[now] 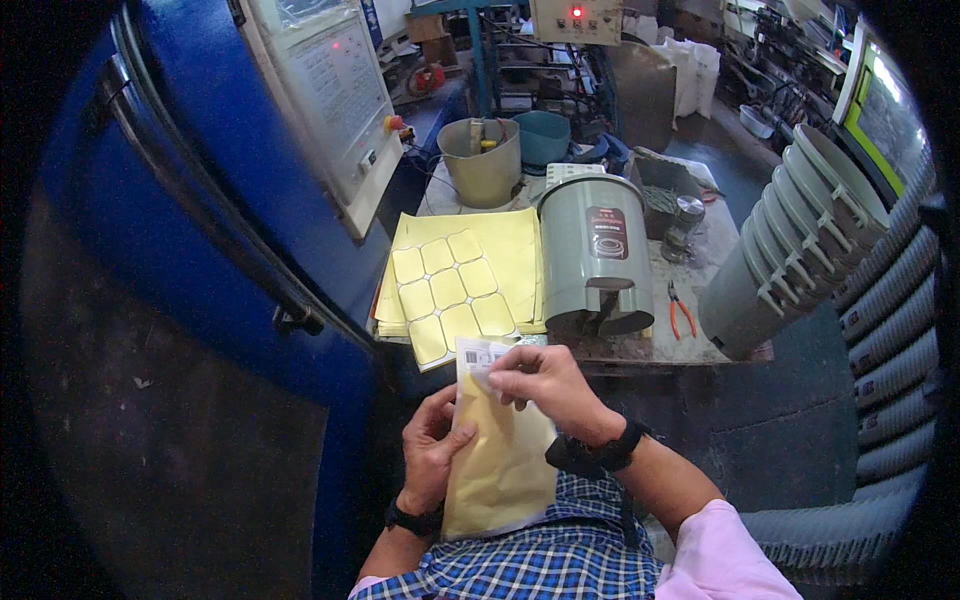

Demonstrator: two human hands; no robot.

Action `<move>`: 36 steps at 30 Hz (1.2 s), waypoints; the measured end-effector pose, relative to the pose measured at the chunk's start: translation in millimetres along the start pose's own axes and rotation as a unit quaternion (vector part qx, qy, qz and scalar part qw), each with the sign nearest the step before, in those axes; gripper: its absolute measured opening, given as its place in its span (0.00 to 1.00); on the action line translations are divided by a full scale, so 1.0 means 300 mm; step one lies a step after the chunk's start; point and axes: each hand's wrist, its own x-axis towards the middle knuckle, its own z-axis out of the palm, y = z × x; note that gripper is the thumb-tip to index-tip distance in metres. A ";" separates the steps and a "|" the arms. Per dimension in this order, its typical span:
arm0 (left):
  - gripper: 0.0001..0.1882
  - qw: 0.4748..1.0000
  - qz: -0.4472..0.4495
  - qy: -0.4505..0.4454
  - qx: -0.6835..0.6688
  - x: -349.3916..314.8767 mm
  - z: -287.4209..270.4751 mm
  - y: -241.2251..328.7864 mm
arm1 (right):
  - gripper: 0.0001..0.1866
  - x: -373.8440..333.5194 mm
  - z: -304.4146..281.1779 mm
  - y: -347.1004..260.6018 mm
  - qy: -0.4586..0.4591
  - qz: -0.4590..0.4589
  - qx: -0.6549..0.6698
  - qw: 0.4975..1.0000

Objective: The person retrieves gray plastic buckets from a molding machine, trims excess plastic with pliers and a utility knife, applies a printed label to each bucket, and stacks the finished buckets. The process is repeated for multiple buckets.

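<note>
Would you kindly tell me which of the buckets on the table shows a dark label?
The single grey bucket right of the yellow sheets; the beige bucket, teal bucket and leaning grey stack show none.

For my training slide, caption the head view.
Left hand holds a yellowish sheet, right hand at its top, a grey bin beyond.

Grey bin (566, 240): dark rounded label (607, 234), pale lettering above a ring-shaped emblem. Yellow sheeting (497, 455), held: square dark code (472, 357) on its white top end. Control panel (335, 85): rows of small markings, illegible from where I stand.
</note>
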 end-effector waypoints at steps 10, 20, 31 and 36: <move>0.21 0.981 0.069 0.170 -0.068 0.629 -0.363 -0.346 | 0.08 -0.081 -0.279 0.203 0.240 0.030 0.421 0.874; 0.49 0.878 0.235 -0.047 0.415 0.709 0.050 -0.562 | 0.14 -0.071 -0.505 0.681 0.405 0.015 0.653 0.640; 0.32 0.741 0.424 -0.063 0.516 0.703 0.401 -0.509 | 0.13 0.162 -0.543 0.658 0.372 -0.110 0.515 0.764; 0.25 0.795 0.348 -0.167 0.468 0.690 0.350 -0.457 | 0.18 0.039 -0.478 0.536 0.390 -0.046 0.372 0.841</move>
